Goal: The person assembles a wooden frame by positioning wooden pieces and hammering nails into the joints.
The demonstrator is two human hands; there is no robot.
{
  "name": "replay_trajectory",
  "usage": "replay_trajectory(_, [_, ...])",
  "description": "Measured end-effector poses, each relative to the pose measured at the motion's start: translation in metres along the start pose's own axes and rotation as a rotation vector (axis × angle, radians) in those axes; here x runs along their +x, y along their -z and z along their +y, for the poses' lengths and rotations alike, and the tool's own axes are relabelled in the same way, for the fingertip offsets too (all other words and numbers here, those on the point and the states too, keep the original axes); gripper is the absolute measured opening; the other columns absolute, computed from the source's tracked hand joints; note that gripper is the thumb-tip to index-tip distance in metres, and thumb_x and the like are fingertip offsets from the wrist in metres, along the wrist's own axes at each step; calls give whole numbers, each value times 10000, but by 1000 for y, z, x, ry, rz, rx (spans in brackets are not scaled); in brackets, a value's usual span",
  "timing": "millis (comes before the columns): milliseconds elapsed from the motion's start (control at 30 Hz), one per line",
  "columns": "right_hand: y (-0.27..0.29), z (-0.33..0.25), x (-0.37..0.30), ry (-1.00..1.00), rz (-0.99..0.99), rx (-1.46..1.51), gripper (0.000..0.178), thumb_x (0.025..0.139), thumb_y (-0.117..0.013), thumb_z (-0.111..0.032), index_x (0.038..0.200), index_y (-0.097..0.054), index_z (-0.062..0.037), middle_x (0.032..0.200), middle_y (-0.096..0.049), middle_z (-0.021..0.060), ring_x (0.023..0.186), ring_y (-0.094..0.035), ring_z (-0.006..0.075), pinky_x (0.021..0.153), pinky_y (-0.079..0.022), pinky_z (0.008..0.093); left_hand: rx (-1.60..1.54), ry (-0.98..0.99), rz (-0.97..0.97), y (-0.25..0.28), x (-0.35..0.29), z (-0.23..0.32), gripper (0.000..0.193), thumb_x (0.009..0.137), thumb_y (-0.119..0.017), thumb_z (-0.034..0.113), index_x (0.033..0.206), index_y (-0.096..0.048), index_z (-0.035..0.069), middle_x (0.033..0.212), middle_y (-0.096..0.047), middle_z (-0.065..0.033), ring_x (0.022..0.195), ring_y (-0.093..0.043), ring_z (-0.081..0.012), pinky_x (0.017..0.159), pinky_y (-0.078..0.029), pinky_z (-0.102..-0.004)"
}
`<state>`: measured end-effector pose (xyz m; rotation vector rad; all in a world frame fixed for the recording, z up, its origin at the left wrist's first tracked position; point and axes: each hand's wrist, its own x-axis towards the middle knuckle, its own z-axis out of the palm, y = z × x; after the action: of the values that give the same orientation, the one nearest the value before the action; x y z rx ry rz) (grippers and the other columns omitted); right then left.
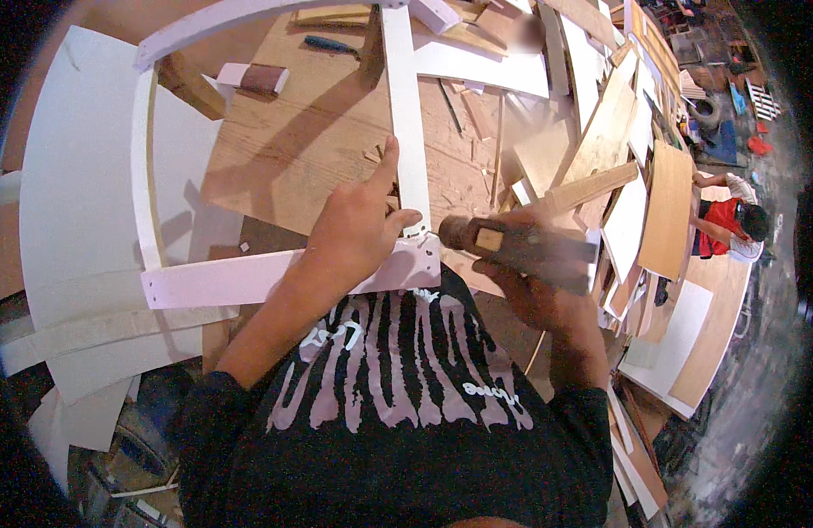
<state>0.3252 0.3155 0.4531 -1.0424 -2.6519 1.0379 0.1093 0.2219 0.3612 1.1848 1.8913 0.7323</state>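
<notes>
A white-painted wooden frame (408,114) lies over the bench in front of me, its near rail (222,280) close to my shirt. My left hand (354,216) grips the frame at its near right corner. Its index finger stretches along the upright bar, and the thumb presses close to the joint; the other fingers are mostly hidden. Just right of that corner, my right hand (534,286) is closed round a hammer (547,255), blurred by motion. The hammer's dark metal head is beside the joint, apart from it. Small dark holes or nail marks show on the rail's end.
A sanding block or similar brown-and-white piece (255,79) and a blue-handled tool (331,44) lie on the plywood bench (292,167). Offcuts and boards (613,114) pile up at right. A person in red and white (728,224) is beyond them. White sheets (81,176) lie left.
</notes>
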Motion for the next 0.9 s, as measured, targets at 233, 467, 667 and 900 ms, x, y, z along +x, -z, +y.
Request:
replay_trajectory(233, [6,-14,10,-109,-148,-31,350,790,-884,-187,1078,-719,-75,923,-731,97,832,-733,162,724,-576,309,-73,-20,10,3,-1,11,899,823,-809,176,1558,-327,-12,908,-712,-258,864,-704,-440,805,-546,-473])
replay_trajectory(467, [17,-33,-7,-94,134,-33,418,725,-924,-280,1016,-713,-67,973,-722,86,816,-733,177,710,-590,335,16,19,-9,3,-3,7,881,822,-814,179,1550,-354,-7,904,-715,-254,856,-706,-433,806,-549,-467])
replay_trajectory(667, [15,-33,2,139,10,-285,282,859,-770,-363,1038,-662,-173,838,-726,62,736,-724,304,644,-545,411,-40,-14,18,2,-3,8,890,822,-815,182,1549,-344,-22,887,-709,-263,839,-703,-434,800,-551,-465])
replay_trajectory(900, [15,-40,-5,112,18,-186,437,673,-951,-304,1015,-760,-110,955,-762,63,771,-742,259,692,-589,374,-17,-32,38,-1,-5,6,883,832,-805,185,1553,-338,-22,895,-712,-259,851,-701,-429,817,-546,-469])
